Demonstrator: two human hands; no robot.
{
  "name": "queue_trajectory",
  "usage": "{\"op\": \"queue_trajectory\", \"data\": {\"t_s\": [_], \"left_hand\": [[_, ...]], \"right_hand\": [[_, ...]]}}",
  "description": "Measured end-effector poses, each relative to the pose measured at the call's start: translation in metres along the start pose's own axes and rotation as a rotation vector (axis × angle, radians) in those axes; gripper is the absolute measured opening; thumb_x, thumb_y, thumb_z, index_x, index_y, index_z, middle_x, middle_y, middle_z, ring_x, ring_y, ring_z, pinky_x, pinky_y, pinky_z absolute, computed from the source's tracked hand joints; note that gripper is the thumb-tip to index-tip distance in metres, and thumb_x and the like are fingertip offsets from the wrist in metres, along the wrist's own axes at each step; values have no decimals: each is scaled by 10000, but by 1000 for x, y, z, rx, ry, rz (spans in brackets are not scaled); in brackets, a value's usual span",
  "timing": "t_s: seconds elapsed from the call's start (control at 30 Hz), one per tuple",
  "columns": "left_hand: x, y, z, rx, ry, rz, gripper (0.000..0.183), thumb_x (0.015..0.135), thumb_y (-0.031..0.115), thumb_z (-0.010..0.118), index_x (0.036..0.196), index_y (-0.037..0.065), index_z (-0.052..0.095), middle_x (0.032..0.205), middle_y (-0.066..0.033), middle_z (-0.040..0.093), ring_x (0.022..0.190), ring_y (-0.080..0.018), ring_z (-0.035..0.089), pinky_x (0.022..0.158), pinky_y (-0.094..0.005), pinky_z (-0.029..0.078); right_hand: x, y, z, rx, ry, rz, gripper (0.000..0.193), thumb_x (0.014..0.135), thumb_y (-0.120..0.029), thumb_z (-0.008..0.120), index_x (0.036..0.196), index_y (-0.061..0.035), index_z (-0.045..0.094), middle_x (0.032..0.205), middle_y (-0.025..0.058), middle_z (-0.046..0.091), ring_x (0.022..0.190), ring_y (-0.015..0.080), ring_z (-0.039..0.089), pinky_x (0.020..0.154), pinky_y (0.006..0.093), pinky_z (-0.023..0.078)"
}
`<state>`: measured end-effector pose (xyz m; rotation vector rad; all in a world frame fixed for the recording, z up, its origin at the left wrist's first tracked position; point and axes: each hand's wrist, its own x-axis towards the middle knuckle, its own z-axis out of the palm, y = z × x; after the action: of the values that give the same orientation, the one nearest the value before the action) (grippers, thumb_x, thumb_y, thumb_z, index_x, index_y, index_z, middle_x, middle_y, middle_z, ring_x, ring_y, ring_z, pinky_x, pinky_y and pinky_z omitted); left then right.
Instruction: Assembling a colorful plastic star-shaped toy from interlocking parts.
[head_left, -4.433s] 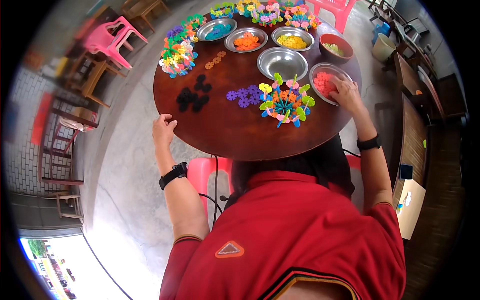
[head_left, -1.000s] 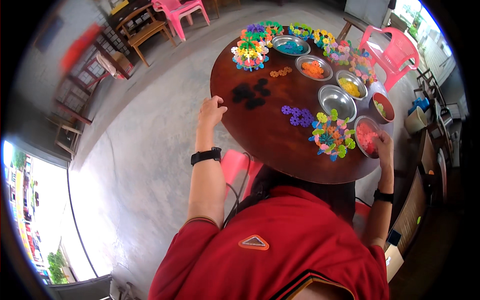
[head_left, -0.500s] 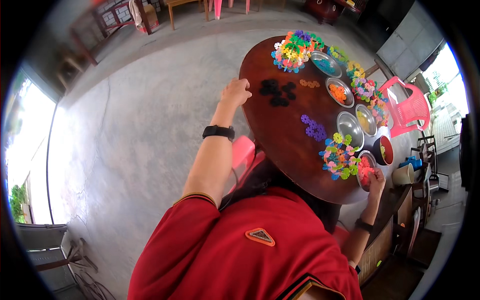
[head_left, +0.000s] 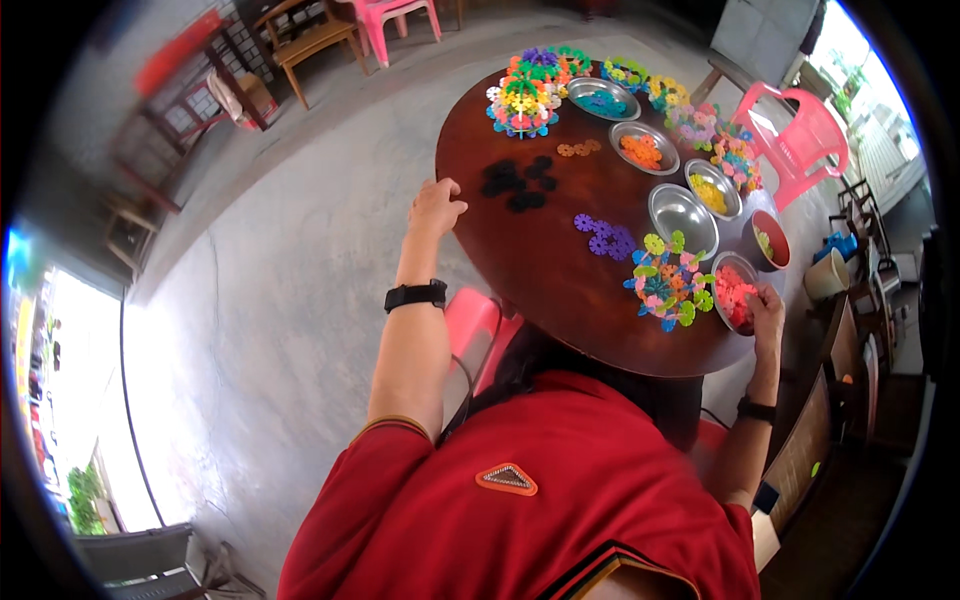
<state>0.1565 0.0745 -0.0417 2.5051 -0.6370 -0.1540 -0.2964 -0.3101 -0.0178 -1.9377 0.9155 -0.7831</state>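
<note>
My right hand [head_left: 767, 310] reaches over the near rim of a metal dish [head_left: 719, 308] at the table's right. Its fingers are closed at the pink-red snowflake discs [head_left: 734, 292] inside; what they grip is hidden. At the left edge of the round brown table [head_left: 540, 270], my left hand [head_left: 436, 207] rests with thumb and finger apart, holding nothing visible. Black discs [head_left: 519, 184] lie beside it. A multicoloured ball of joined discs [head_left: 670, 282] stands left of the pink dish, and purple discs [head_left: 606, 237] lie beyond it.
Several other dishes line the right side: a bare metal one [head_left: 664, 215], one with yellow discs [head_left: 709, 192], one with orange discs [head_left: 641, 150]. A red-lined bowl [head_left: 768, 240] adjoins them. More disc builds [head_left: 525, 95] stand at the back. A pink chair [head_left: 800, 140] is beyond the table.
The whole view has shifted, so the table appears farther left and higher. My right hand stays at the pink dish, and my left hand remains by the table edge.
</note>
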Motion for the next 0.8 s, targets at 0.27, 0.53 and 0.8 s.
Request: {"op": "queue_trajectory", "data": {"t_s": [0.27, 0.53, 0.8], "left_hand": [[-5, -2, -7, 50, 30, 76, 332, 761, 250, 732, 1068, 156, 647, 1061, -109, 588, 983, -283, 600, 865, -409, 480], [-6, 5, -16, 99, -7, 77, 359, 788, 246, 723, 1112, 115, 640, 1051, -118, 589, 965, -277, 596, 855, -389, 483], [-56, 122, -61, -310, -88, 372, 366, 807, 168, 708, 1156, 97, 627, 1047, -76, 603, 978, -198, 585, 867, -321, 476]], "right_hand": [[-7, -16, 7, -22, 70, 24, 55, 807, -7, 611, 844, -21, 573, 657, -18, 496, 555, 58, 442, 502, 234, 359], [-7, -14, 10, 12, 60, -24, 75, 804, -2, 635, 841, -13, 570, 674, -15, 512, 578, 58, 477, 530, 237, 392], [-6, -11, 8, 127, 30, 21, 81, 825, -12, 622, 890, -38, 582, 680, -32, 506, 575, 44, 458, 516, 222, 361]]}}
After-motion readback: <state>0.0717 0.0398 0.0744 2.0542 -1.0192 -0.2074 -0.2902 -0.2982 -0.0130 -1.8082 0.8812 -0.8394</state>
